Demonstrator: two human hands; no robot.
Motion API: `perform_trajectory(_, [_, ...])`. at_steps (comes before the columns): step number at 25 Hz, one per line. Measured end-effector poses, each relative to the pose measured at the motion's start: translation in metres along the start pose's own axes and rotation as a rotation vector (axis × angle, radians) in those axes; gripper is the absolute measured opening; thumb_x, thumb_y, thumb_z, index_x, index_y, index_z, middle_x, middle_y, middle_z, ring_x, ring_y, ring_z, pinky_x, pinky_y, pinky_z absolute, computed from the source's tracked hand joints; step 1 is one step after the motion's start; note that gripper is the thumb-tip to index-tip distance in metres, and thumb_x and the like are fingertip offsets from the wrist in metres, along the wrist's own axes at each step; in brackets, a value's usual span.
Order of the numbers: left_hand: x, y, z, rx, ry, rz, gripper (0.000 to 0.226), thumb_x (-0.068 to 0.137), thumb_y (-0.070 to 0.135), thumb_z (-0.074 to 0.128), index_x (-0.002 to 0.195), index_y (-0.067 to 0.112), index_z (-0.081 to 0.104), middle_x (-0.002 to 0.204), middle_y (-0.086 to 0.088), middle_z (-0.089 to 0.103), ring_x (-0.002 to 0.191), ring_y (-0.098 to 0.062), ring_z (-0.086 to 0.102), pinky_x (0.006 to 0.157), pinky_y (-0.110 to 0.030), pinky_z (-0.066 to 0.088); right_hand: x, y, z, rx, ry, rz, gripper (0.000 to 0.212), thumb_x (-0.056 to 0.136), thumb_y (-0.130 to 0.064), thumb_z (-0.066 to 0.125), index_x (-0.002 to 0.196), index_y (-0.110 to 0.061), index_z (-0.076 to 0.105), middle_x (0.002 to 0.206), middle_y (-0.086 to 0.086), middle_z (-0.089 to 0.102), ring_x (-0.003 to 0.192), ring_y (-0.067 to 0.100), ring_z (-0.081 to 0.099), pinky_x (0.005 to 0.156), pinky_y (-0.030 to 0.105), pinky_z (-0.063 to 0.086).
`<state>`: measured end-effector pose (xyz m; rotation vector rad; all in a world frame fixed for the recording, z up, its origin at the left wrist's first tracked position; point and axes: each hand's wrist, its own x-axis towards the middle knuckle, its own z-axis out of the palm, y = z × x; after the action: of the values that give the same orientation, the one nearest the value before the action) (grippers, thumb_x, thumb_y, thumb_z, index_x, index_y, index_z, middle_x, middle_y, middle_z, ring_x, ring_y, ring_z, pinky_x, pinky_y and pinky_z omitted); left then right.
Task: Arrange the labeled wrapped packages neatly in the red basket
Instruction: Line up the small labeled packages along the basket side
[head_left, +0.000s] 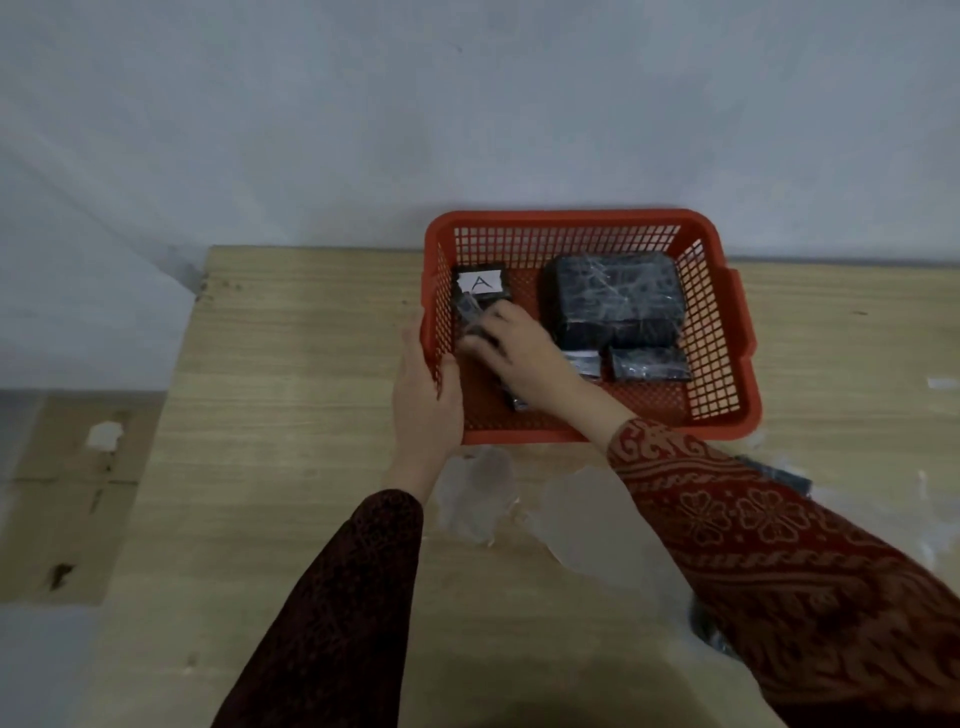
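The red basket (727, 332) stands on the wooden table against the wall. Inside it, a small black package labelled "A" (480, 283) lies at the far left. A large wrapped black package (615, 299) fills the far right, with a small wrapped one (649, 364) in front of it. My right hand (524, 353) reaches into the basket's left half, its fingers closed on a slim dark wrapped package (470, 317) just below the "A" package. My left hand (426, 400) grips the basket's left wall near the front corner.
Crumpled clear plastic wrap (478, 493) lies on the table (291, 395) in front of the basket. A dark wrapped item (779, 473) pokes out behind my right sleeve. The table's left edge drops to the floor.
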<state>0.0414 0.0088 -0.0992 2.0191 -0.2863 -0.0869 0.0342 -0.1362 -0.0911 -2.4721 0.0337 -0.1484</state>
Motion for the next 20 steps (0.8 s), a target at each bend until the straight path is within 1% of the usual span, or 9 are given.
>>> perform_trajectory(2, [0.000,0.000,0.000,-0.025,-0.004,0.002,0.053,0.098,0.015,0.042,0.148,0.021,0.028,0.139,-0.004,0.053,0.116,-0.014,0.055,0.098,-0.029,0.046,0.004,0.004,-0.017,0.179,0.180,0.167,0.022,0.095,-0.019,0.052,0.101,-0.003,0.066,0.095,0.014,0.065,0.087,0.023,0.061,0.076,0.031,0.047])
perform_trajectory(4, [0.000,0.000,0.000,-0.044,-0.010,-0.007,0.054,0.098,0.015,0.042,0.149,0.022,0.027,0.137,-0.002,0.054,0.115,-0.013,0.056,0.096,-0.031,0.047,0.012,0.012,-0.031,0.253,0.257,0.327,0.021,0.097,-0.015,0.049,0.112,-0.005,0.061,0.091,0.010,0.065,0.078,0.025,0.065,0.074,0.034,0.054])
perform_trajectory(6, [0.000,0.001,0.000,-0.046,0.001,-0.007,0.054,0.097,0.016,0.042,0.148,0.024,0.028,0.132,0.005,0.054,0.109,-0.003,0.054,0.092,-0.026,0.046,0.024,0.017,-0.038,0.295,0.168,0.412,0.026,0.098,-0.010,0.045,0.122,-0.009,0.054,0.093,0.010,0.062,0.078,0.031,0.067,0.078,0.042,0.058])
perform_trajectory(7, [-0.001,0.001,-0.001,-0.044,0.007,-0.006,0.054,0.097,0.016,0.043,0.148,0.024,0.028,0.131,0.007,0.053,0.107,-0.002,0.054,0.092,-0.027,0.046,0.030,0.019,-0.037,0.264,0.096,0.431,0.026,0.098,-0.008,0.043,0.121,-0.008,0.055,0.097,0.014,0.062,0.082,0.035,0.067,0.080,0.047,0.058])
perform_trajectory(9, [-0.001,0.001,-0.001,-0.058,0.009,-0.007,0.053,0.097,0.015,0.043,0.148,0.023,0.029,0.133,0.003,0.055,0.109,-0.008,0.056,0.095,-0.035,0.050,0.041,0.021,-0.033,0.197,-0.032,0.464,0.024,0.099,-0.009,0.041,0.113,-0.004,0.060,0.104,0.021,0.065,0.088,0.038,0.065,0.083,0.051,0.056])
perform_trajectory(11, [-0.001,0.001,-0.001,-0.065,0.003,0.003,0.054,0.097,0.013,0.043,0.148,0.023,0.029,0.134,-0.003,0.056,0.112,-0.016,0.058,0.096,-0.042,0.051,0.049,0.020,-0.029,0.184,-0.130,0.470,0.022,0.098,-0.013,0.045,0.111,-0.004,0.061,0.111,0.020,0.064,0.095,0.036,0.064,0.085,0.043,0.055])
perform_trajectory(14, [0.000,0.002,-0.002,-0.051,0.000,0.016,0.054,0.097,0.013,0.044,0.148,0.021,0.028,0.134,-0.001,0.056,0.112,-0.013,0.058,0.096,-0.039,0.051,0.056,0.023,-0.027,0.110,-0.269,0.431,0.024,0.092,-0.015,0.059,0.114,-0.005,0.060,0.115,0.015,0.061,0.106,0.031,0.059,0.087,0.032,0.049])
perform_trajectory(17, [0.000,0.000,-0.001,-0.060,0.004,0.015,0.055,0.097,0.012,0.044,0.149,0.021,0.028,0.133,0.005,0.054,0.110,-0.005,0.057,0.096,-0.028,0.048,0.053,0.026,-0.018,0.192,-0.202,0.522,0.027,0.088,-0.013,0.065,0.111,-0.003,0.057,0.114,0.015,0.058,0.108,0.032,0.058,0.088,0.035,0.051])
perform_trajectory(20, [0.000,-0.001,-0.001,-0.070,0.012,0.020,0.055,0.096,0.012,0.045,0.149,0.020,0.029,0.135,0.005,0.052,0.115,-0.006,0.055,0.098,-0.026,0.046,0.052,0.026,-0.012,0.192,-0.119,0.538,0.034,0.085,-0.015,0.069,0.109,-0.003,0.050,0.110,0.012,0.056,0.108,0.028,0.054,0.076,0.029,0.041])
